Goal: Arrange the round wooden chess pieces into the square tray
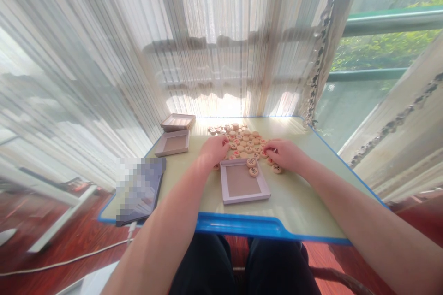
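Note:
Several round wooden game pieces (244, 140) with red or dark characters lie spread in a heap at the far middle of a pale green table (311, 203) with a blue rim. My left hand (214, 150) rests palm down on the heap's left side, fingers curled over pieces. My right hand (285, 154) lies on the heap's right side, its fingers bent onto pieces near the tips. In front of both hands sits a shallow square tray (244, 182) with a grey rim and brown floor. Two pieces (252, 167) lie at its far right corner.
Two more shallow trays, one (173, 143) near and one (178, 121) behind it, sit at the table's far left. A blurred tablet (140, 189) lies at the near left, its white cable (69, 260) trailing to the red floor. Sheer curtains hang right behind the table.

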Demonstrator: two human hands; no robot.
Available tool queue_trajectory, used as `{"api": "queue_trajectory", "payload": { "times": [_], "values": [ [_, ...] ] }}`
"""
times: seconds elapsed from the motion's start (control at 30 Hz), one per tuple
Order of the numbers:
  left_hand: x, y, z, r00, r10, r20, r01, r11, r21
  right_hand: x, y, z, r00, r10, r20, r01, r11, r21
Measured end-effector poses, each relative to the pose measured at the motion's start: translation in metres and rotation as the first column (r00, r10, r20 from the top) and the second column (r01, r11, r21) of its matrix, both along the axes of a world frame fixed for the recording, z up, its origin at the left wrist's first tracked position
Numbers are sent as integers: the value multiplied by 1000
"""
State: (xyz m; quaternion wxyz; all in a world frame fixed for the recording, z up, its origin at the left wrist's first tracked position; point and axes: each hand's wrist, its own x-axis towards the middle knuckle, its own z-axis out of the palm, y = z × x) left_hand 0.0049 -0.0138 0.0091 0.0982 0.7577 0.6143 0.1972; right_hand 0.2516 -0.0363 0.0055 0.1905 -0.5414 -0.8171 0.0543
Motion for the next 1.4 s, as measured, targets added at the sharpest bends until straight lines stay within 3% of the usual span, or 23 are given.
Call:
{"api": "queue_trajectory", "payload": {
  "times": [0.23,0.43,0.7,0.87,0.97,1.03,1.13,1.27,1.33,1.4],
  "values": [
    [0,1,-1,998,-17,-59,18,1000,19,0,-1,1,1000,-2,-6,2,1000,-14],
    [4,1,-2,991,-130,18,128,989,73,1,1,-1,1000,-3,-1,3,1000,-17],
    [-7,6,-4,973,131,190,-140,989,36,0,-1,0,1000,8,-20,-9,1000,-10],
    [-13,15,-13,897,198,396,-180,980,-82,1,0,-1,1000,-2,-19,2,1000,-13],
    [-12,15,-9,857,238,456,-204,971,-124,1,0,-1,1000,-7,-15,6,1000,-17],
    [-13,10,0,879,261,399,-246,965,-88,2,0,-2,1000,0,-18,0,1000,-17],
    [-18,1,16,939,322,117,-328,944,34,3,1,-2,1000,-3,-24,3,1000,-13],
    [-25,-3,22,952,248,-179,-283,937,-206,2,0,-2,1000,-8,-11,8,1000,-15],
    [-26,-4,21,957,182,-224,-243,928,-283,1,0,-1,1000,-4,-3,4,1000,-23],
    [-26,-7,21,965,133,-226,-195,940,-280,0,-1,0,1000,-7,-6,7,1000,-28]
  ]
}}
